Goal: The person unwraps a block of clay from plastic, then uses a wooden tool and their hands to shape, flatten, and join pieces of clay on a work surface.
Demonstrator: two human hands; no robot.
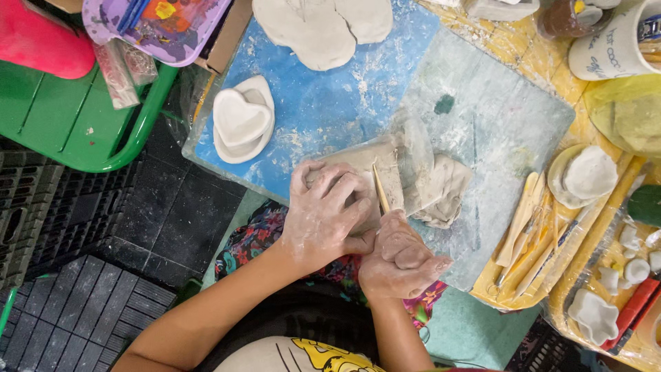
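I press my left hand (323,217) flat, fingers spread, on the clay slab (365,176) to pin it at the board's (317,110) near edge, while my right hand (399,256), clenched around a wooden stick (380,187), cuts just beside those fingers.

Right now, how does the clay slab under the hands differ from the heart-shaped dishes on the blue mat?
The clay slab is grey, flat and roughly cut; the heart-shaped dishes are white, formed and smooth-edged. The slab is pinned by the left hand while the right hand runs a wooden tool along it; the dishes sit stacked and untouched. Both rest on the blue mat.
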